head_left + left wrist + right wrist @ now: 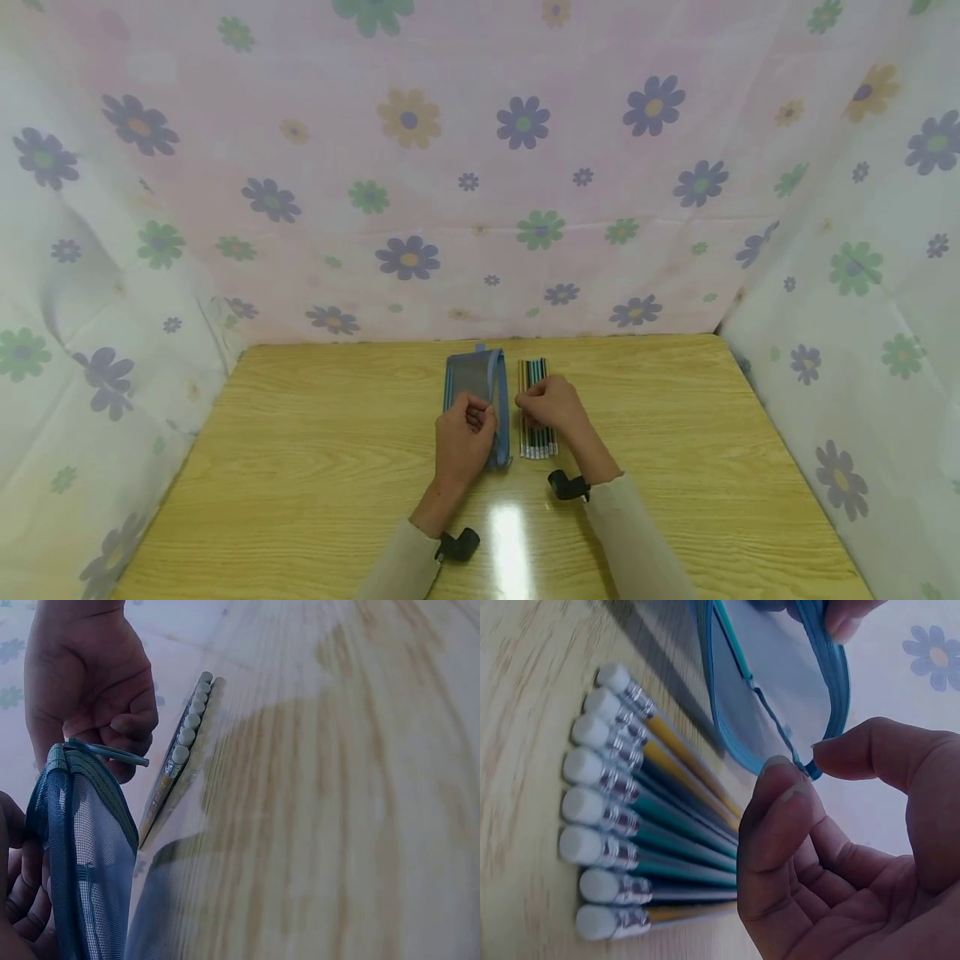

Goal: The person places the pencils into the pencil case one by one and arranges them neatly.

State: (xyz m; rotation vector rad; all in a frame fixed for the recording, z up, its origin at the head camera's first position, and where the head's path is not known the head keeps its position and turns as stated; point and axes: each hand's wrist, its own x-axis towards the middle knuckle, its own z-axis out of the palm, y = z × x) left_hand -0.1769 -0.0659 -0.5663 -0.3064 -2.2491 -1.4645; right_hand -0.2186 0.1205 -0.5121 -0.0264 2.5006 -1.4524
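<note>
A blue mesh pencil case [472, 371] lies in the middle of the table with its zip side to the right. My left hand [463, 437] pinches the case's left lip with curled fingers. In the right wrist view the blue rim [841, 694] forms an open loop. Thumb and forefinger of my right hand [553, 404] pinch together right at the rim's end. Beneath that hand, a row of pencils [534, 437] in yellow, teal and dark blue lies side by side. Their white erasers [585, 765] face my body. Part of the row is hidden by the hand.
The wood-grain table [322, 433] runs back to a flowered cloth [465, 183], which also hangs at both sides. A black wrist camera [567, 486] sits on my right wrist and another camera [459, 545] on my left.
</note>
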